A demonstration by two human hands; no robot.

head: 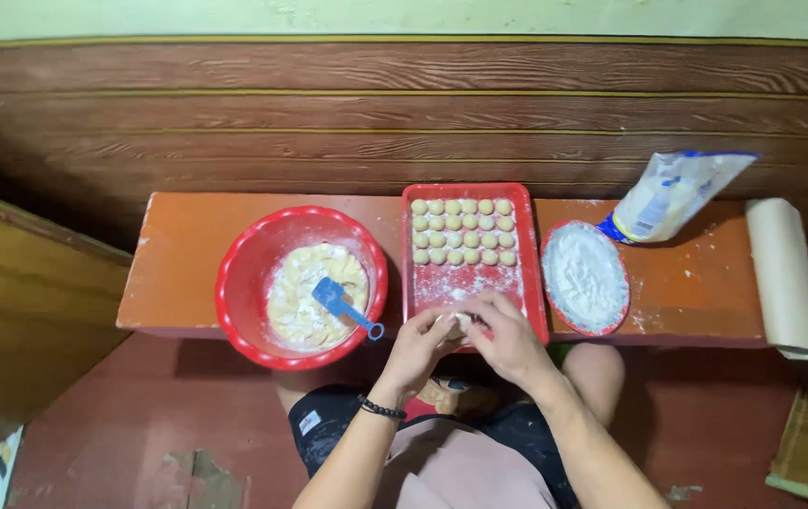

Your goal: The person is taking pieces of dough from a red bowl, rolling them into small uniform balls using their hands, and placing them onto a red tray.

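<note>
Bowl (234, 283): sitting at the bench's left end, holding yellow dough (295, 306) with a blue scraper (340, 302) lying in it
Left hand (420, 341): cupping from the left, fingers curling round a small dough piece (457, 322)
Dough piece: sitting between both hands, over the tray's near edge
Right hand (507, 335): closing on the piece from the right, fingertips pinching it
Tray (536, 283): carrying three rows of balls (463, 231) at the far end, floured space lying nearer
Plate (585, 276): holding flour, just right of the tray
Bag (672, 193): leaning behind the plate
Doing it well: probably rolling lightly, keeping fingers floured, matching the other balls' size
</note>
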